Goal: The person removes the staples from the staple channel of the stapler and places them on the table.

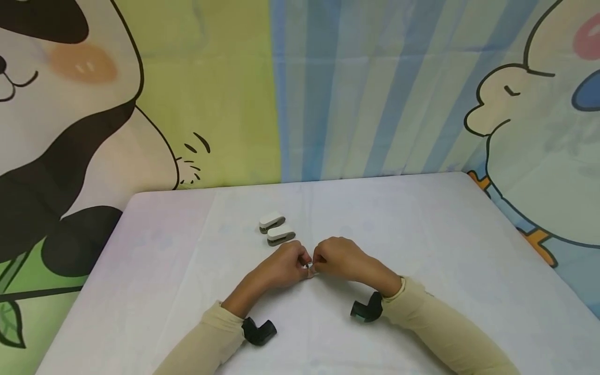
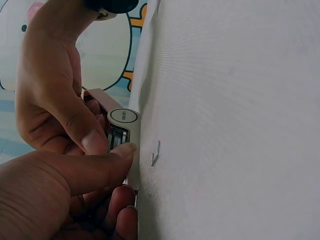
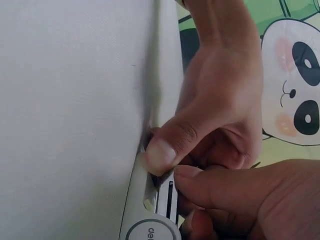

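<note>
Big white tbl (image 1: 384, 219) in front of me, far corners rounded. On it, a bit L of ctr, I've got 2 mini staplers: a far one (image 1: 272, 221) & a near one (image 1: 280, 235), both w/ white tops & grey-brn bases, lying side by side at abt the same angle; can't tell if they touch. Printed cloth (image 1: 211, 78) behind: ylw-green part to my L, blue & pale stripes (image 1: 319, 78) R of that. Far L, a blk & white cartoon panda (image 1: 112, 140) w/ orange cheeks; far R, a pale cartoon animal (image 1: 539, 182) w/ blk outline & orange feet.
</note>
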`<action>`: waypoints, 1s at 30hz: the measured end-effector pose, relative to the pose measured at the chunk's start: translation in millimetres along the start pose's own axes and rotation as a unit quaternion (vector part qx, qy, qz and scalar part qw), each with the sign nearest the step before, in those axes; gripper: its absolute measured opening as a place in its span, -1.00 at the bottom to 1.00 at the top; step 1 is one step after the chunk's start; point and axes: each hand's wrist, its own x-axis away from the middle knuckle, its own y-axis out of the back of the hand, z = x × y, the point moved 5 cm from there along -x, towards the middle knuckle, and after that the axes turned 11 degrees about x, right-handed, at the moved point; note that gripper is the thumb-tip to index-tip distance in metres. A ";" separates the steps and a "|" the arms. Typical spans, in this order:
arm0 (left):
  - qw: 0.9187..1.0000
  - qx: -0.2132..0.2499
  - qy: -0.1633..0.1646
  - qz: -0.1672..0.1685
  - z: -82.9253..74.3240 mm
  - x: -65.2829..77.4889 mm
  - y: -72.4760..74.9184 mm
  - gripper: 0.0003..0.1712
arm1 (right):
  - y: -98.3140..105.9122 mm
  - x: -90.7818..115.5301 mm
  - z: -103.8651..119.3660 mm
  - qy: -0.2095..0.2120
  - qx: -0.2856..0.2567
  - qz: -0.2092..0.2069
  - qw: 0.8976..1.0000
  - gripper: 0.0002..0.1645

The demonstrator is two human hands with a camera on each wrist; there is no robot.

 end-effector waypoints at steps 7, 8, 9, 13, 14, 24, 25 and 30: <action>1.000 0.009 -0.001 0.000 1.7 1.3 -1.9 -0.87 | -2.5 0.4 0.2 -0.015 -0.002 -0.010 1.000 -0.79; 1.000 0.009 0.000 0.001 1.6 1.3 -1.9 -0.87 | -1.6 1.0 0.8 -0.011 0.001 -0.012 1.000 -0.79; 1.000 0.010 0.001 0.001 1.7 1.3 -1.8 -0.86 | -0.7 1.5 1.5 -0.007 0.002 -0.016 1.000 -0.80; 1.000 0.012 0.007 0.002 1.7 1.4 -1.2 -0.85 | 4.9 4.1 3.3 0.013 0.004 -0.035 0.999 -0.85; 1.000 0.012 0.008 0.002 1.8 1.2 -1.0 -0.85 | 6.5 4.8 3.1 0.019 0.001 -0.042 0.999 -0.86; 1.000 0.012 0.007 0.009 2.8 -1.6 -0.3 -0.84 | 28.1 9.1 -7.7 0.101 -0.066 -0.105 0.987 -0.90; 1.000 0.012 0.008 0.009 2.9 -1.5 -0.5 -0.84 | 30.5 9.2 -8.9 0.107 -0.084 -0.112 0.984 -0.91; 1.000 0.011 0.011 0.007 3.2 -0.2 -0.5 -0.83 | 35.1 5.7 -21.0 0.102 -0.156 -0.151 0.971 -0.91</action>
